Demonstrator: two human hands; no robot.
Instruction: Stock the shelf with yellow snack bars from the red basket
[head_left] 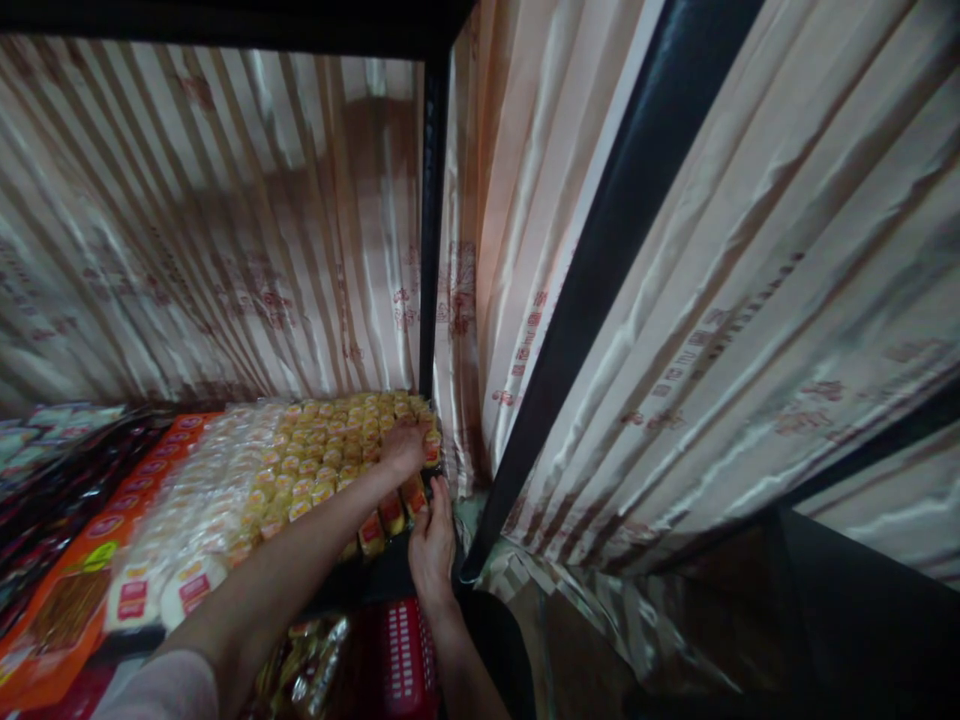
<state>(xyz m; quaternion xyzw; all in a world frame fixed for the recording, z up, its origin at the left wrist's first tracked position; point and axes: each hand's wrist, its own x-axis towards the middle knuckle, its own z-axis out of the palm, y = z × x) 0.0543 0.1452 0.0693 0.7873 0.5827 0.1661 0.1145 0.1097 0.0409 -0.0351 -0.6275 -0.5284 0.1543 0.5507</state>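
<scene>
My left hand [403,446] reaches over the shelf and rests on the far right rows of small yellow wrapped snack packs [330,450], its fingers curled down onto them. My right hand [432,540] is at the shelf's front right corner, fingers together and touching the packs at the row's edge [390,512]. What the fingers of either hand hold is hidden. White wrapped packs [217,490] lie in rows to the left of the yellow ones.
Orange packets [82,570] and dark packets [45,480] fill the shelf's left side. A striped satin curtain [225,230] hangs behind and to the right. Black frame posts [431,220] [600,260] stand beside the shelf. A red basket [409,655] sits below.
</scene>
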